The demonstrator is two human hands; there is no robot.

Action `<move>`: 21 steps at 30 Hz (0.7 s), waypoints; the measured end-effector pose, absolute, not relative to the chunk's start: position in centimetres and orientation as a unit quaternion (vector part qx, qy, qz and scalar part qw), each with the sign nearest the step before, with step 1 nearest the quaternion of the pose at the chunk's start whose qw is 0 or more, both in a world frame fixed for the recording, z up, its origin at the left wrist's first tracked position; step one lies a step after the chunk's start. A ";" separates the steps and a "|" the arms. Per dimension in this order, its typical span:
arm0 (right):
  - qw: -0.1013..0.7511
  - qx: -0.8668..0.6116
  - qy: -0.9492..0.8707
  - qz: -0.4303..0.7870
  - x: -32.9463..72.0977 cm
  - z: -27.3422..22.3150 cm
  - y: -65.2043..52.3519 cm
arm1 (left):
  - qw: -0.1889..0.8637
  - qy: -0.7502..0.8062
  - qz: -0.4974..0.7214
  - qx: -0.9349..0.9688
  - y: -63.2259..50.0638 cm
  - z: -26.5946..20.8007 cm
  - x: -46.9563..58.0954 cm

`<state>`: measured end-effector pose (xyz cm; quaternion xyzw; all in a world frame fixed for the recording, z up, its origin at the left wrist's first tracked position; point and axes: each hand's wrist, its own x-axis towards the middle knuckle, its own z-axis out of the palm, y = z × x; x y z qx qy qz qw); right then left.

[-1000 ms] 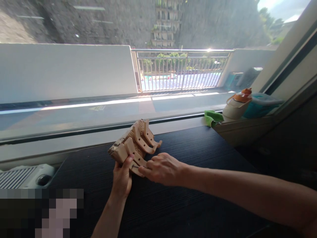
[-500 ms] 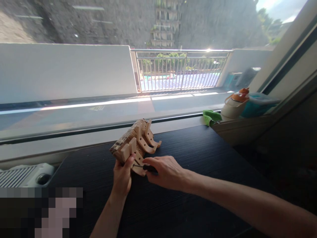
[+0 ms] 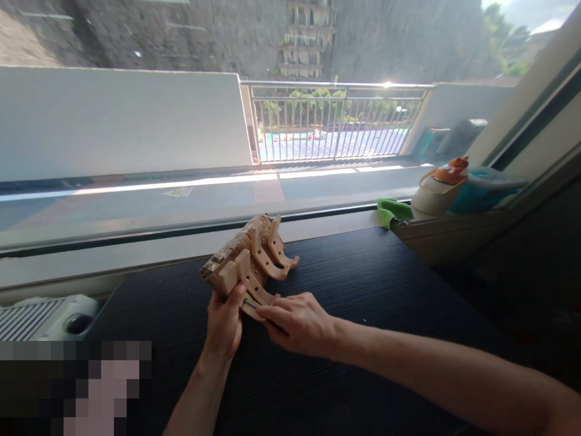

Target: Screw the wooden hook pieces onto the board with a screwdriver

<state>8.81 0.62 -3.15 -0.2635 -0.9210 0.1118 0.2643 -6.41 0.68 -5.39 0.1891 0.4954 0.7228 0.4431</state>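
My left hand (image 3: 226, 321) is closed on the near end of a bark-covered wooden piece (image 3: 231, 242), its thumb pressed on a pale wooden part. Several curved wooden legs with round holes (image 3: 267, 257) stick out from that piece, which is tilted above the black table. My right hand (image 3: 297, 321) is closed around a screwdriver (image 3: 249, 303). The thin metal shaft points at the curved leg nearest me, close to my left thumb. My fingers hide the handle, and whether the tip sits in a screw is too small to tell.
Beneath my hands is a black wood-grain table (image 3: 345, 278), ending at a window sill. On the sill lie a green cloth (image 3: 394, 213), a cream pot with an orange top (image 3: 433, 192) and a teal container (image 3: 483, 189). A white slatted appliance (image 3: 49, 318) stands at the left.
My right hand has turned and moved slightly down around the screwdriver, so its dark handle is now covered. The left hand keeps its hold. The view has shifted a little.
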 end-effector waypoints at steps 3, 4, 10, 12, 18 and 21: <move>0.389 -0.385 -0.765 0.339 7.9 -4.6 -0.6 | 0.440 0.489 0.727 0.195 0.8 -5.6 -6.3; 0.412 -0.422 -0.704 0.396 7.7 -4.8 -1.0 | 0.439 0.488 0.728 0.197 0.7 -5.7 -6.3; 0.329 -0.467 -0.703 0.424 8.3 -2.7 -0.8 | 0.439 0.489 0.728 0.195 0.6 -5.4 -6.2; 0.250 -0.435 -0.812 0.298 9.2 -1.3 -0.4 | 0.440 0.491 0.727 0.190 0.5 -5.2 -6.1; 0.065 -0.234 -0.969 -0.056 9.8 1.3 0.5 | 0.431 0.493 0.734 0.183 0.6 -5.1 -5.9; 0.055 -0.195 -0.976 -0.085 9.3 1.2 0.8 | 0.431 0.497 0.731 0.181 0.6 -5.2 -6.1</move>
